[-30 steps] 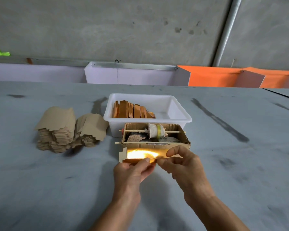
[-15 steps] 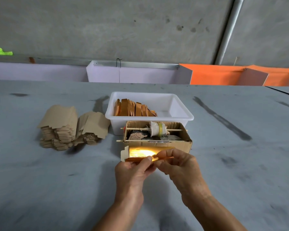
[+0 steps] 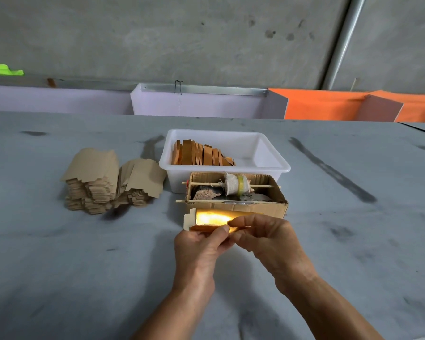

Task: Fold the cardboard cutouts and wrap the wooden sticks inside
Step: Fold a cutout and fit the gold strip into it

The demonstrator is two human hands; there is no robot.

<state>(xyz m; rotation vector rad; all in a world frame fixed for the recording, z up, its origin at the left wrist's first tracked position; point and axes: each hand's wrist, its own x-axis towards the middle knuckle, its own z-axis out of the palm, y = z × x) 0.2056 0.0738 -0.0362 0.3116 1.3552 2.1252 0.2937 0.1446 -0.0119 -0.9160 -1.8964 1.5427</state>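
A folded cardboard cutout with a shiny gold inner face lies just in front of the brown box, and both hands hold it. My left hand pinches its near edge from below with the thumb on top. My right hand curls over its right half, fingers pressing the flap down. Any wooden stick inside the wrap is hidden. Orange-brown wooden sticks stand on edge in a white plastic tub. A stack of flat cardboard cutouts sits at the left.
An open brown cardboard box holds a cloth-wrapped spool on a thin skewer and some rags, right behind my hands. White and orange partition panels line the grey table's far edge.
My right hand's fingers have come down over the gold flap, folding it lower and covering more of it. My left hand keeps its pinch.
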